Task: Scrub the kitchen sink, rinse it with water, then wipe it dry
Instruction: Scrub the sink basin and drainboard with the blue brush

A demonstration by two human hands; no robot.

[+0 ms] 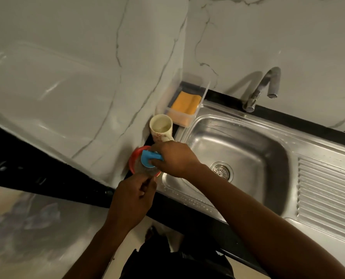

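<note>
A stainless steel sink [248, 137] with a round drain strainer [222, 171] lies right of centre. Left of the basin, a small red bowl [134, 158] stands on the black counter. My right hand [175, 158] grips the blue handle of a steel-wool scrubber [149, 158] and presses it into that bowl. My left hand [135, 196] is closed on the bowl's near rim. A bent tap [266, 85] stands behind the basin; no water runs from it.
A cream cup [161, 126] stands just behind the red bowl. A clear plastic box [187, 103] holding an orange sponge [186, 102] sits at the sink's back left corner. The ribbed drainboard [328, 190] lies to the right. Marble walls meet in the corner.
</note>
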